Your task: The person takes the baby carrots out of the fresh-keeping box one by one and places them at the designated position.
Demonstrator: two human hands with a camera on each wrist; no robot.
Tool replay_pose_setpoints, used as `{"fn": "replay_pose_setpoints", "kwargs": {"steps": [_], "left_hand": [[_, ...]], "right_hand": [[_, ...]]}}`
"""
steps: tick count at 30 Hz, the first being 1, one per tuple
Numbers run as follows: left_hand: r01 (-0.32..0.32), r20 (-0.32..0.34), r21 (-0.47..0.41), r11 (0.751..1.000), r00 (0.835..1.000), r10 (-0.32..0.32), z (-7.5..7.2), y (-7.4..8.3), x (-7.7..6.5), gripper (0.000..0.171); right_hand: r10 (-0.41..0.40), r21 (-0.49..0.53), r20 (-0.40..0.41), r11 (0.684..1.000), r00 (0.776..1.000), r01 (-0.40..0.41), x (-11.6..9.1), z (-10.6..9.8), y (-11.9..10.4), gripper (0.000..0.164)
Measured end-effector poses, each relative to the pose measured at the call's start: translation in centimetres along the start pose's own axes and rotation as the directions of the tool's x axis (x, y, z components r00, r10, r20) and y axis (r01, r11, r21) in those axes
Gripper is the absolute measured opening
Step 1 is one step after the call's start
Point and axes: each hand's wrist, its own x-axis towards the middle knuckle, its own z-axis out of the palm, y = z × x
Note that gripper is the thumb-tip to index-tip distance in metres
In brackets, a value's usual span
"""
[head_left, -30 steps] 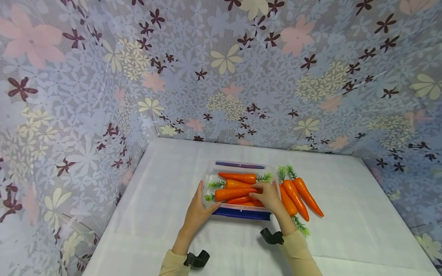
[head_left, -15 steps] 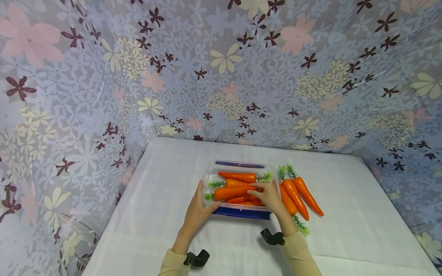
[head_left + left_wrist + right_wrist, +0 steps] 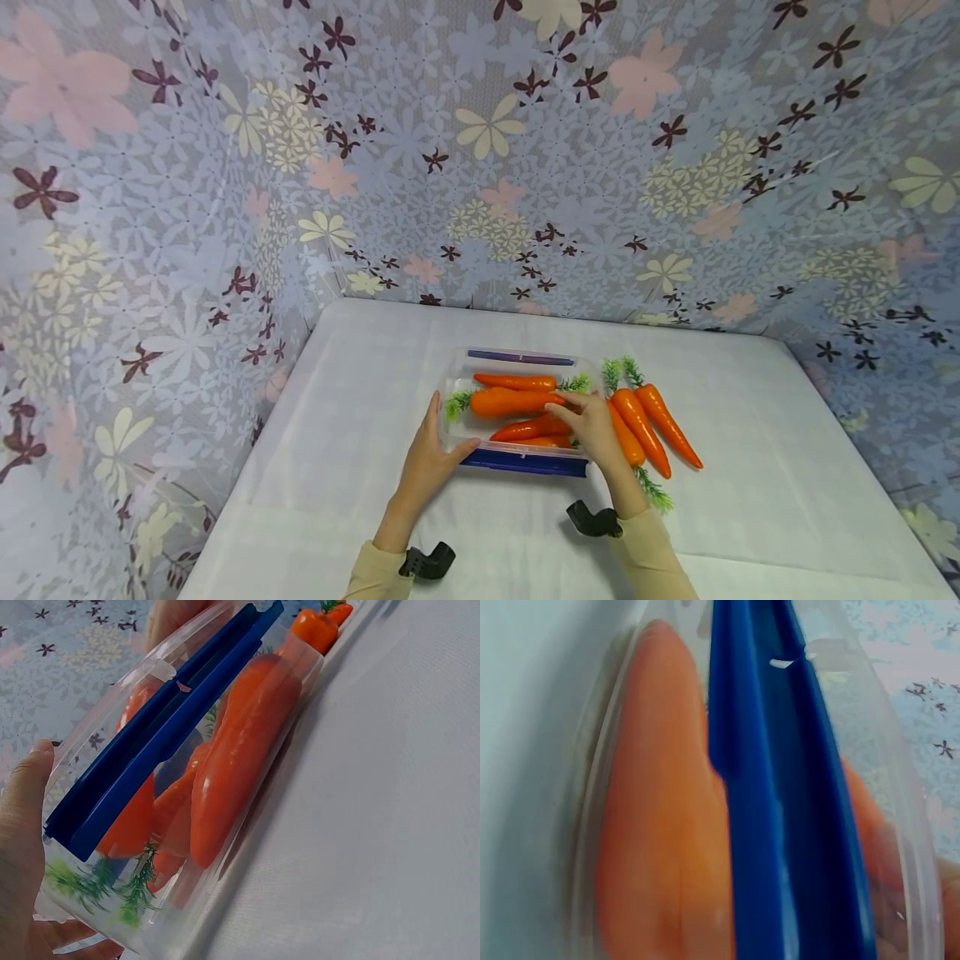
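Observation:
Several orange carrots with green tops lie in a clear plastic container (image 3: pixel 525 448) with blue clip flaps. In the head view, my right hand (image 3: pixel 591 421) reaches over its right side and pinches the tip of one carrot (image 3: pixel 510 403), which lies crosswise with its leafy end to the left. My left hand (image 3: pixel 427 458) rests at the container's front left corner, fingers straight along the left wall and thumb on the near rim. The left wrist view shows the left thumb (image 3: pixel 34 769) at the wall, beside a blue flap (image 3: pixel 161 735). Through the near wall shows another carrot (image 3: pixel 664 810).
Right of the container, several more carrots (image 3: pixel 667 425) lie on the white-covered table (image 3: pixel 757 500), one against the container's wall with its leaves toward me. A flowered cloth wall (image 3: pixel 487 167) stands behind the table and along its sides.
The carrot in my right hand has moved away from me, from the container's near half toward its middle, over the carrot there. My left hand stays in place.

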Motion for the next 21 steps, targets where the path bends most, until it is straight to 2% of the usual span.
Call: {"fn": "replay_pose_setpoints", "kwargs": {"steps": [1,6,10,21], "left_hand": [[0.002,-0.002,0.0,1.0,1.0,-0.002,0.01,0.0,0.01,0.101],[0.01,-0.004,0.003,1.0,1.0,-0.01,0.04,0.01,-0.01,0.1],[0.005,0.001,0.005,1.0,1.0,-0.005,0.0,-0.02,-0.05,0.101],[-0.016,-0.009,0.005,1.0,1.0,0.016,0.06,-0.01,-0.05,0.1]], "right_hand": [[-0.001,0.013,-0.024,1.0,1.0,0.001,0.04,0.11,0.52,0.027],[-0.016,0.09,-0.098,0.996,0.995,0.025,-0.16,0.1,0.33,0.025],[0.012,0.131,-0.145,0.991,0.989,0.008,-0.22,0.14,0.28,0.025],[0.042,0.157,-0.229,0.988,0.973,-0.005,-0.58,-0.05,-0.33,0.021]]}}
